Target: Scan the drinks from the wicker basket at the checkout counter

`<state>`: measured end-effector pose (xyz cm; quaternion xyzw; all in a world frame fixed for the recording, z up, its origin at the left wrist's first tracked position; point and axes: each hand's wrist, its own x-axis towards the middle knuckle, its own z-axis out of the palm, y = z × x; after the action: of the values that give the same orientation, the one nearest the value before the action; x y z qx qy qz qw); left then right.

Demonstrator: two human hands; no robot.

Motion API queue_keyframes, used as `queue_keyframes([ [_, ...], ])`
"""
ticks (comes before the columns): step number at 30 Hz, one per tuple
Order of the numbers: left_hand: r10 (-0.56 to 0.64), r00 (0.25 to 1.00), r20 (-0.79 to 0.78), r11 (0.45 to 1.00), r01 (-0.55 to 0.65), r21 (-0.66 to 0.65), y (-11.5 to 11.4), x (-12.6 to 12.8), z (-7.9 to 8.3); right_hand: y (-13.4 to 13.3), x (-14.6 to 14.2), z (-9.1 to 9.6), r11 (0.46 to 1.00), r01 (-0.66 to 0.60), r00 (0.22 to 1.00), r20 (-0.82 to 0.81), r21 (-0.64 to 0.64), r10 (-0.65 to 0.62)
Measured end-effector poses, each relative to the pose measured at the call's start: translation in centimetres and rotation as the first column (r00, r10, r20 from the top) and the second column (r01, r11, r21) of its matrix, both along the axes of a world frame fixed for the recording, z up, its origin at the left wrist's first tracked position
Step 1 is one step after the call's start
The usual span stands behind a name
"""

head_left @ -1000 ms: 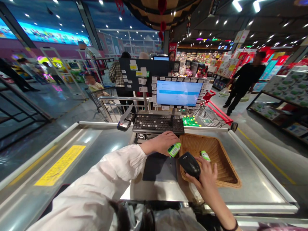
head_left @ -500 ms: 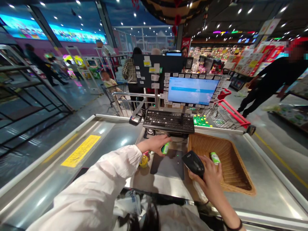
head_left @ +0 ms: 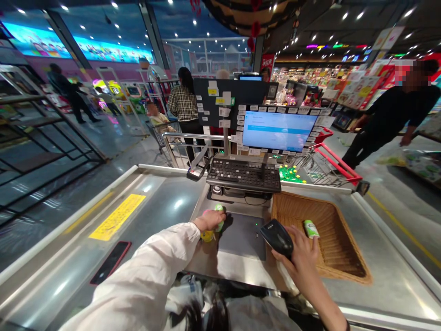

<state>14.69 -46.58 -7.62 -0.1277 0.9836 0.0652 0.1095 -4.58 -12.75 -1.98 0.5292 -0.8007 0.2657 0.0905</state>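
My left hand [head_left: 210, 220], coming out of a white sleeve, is closed around a small green-labelled bottle [head_left: 219, 217] on the steel counter. Just below it stands a yellow bottle [head_left: 207, 236], partly hidden by the hand. My right hand [head_left: 299, 259] grips a black handheld barcode scanner [head_left: 276, 238] above the edge of a wicker basket [head_left: 339, 243]. Inside the basket lies a green and white bottle [head_left: 311, 229], apart from my fingers. A dark flat pad [head_left: 241, 236] lies between my hands.
A black keyboard [head_left: 243, 174] and a monitor [head_left: 279, 131] stand beyond the pad. A black phone [head_left: 110, 262] lies on the steel counter [head_left: 161, 197]. A red-handled shopping cart [head_left: 320, 168] stands behind the counter. Several people stand or walk beyond it.
My left hand has moved left from the pad towards the yellow bottle, with the green-labelled bottle in it. My view has shifted slightly, and the black phone has come into sight.
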Motion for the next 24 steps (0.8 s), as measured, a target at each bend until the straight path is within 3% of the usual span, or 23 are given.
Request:
queue_keyframes([
  [6, 0.01, 0.997, 0.08, 0.992, 0.0, -0.125, 0.7, 0.1, -0.8, 0.1, -0.1, -0.4, 0.999, 0.036, 0.999, -0.008, 0.0, -0.036],
  [15, 0.119, 0.993, 0.003, 0.968, -0.116, -0.221, 1.4, 0.3, -1.0, 0.5, -0.1, -0.3, 0.998, 0.046, 0.999, -0.011, 0.034, -0.046],
  [17, 0.103, 0.992, -0.076, 0.964, -0.118, -0.237, 2.2, 0.0, -0.8, 0.7, -0.2, -0.5, 0.997, 0.068, 0.998, -0.008, 0.045, -0.067],
  [20, -0.013, 0.959, -0.284, 0.953, -0.073, -0.293, 4.1, -1.5, 0.2, 1.1, -0.6, -0.7, 0.991, 0.122, 0.992, -0.007, 0.046, -0.122],
  [24, -0.139, 0.887, -0.44, 0.948, -0.009, -0.319, 7.6, -5.9, 2.5, 2.4, -1.9, -1.6, 0.965, 0.259, 0.966, -0.005, 0.037, -0.259],
])
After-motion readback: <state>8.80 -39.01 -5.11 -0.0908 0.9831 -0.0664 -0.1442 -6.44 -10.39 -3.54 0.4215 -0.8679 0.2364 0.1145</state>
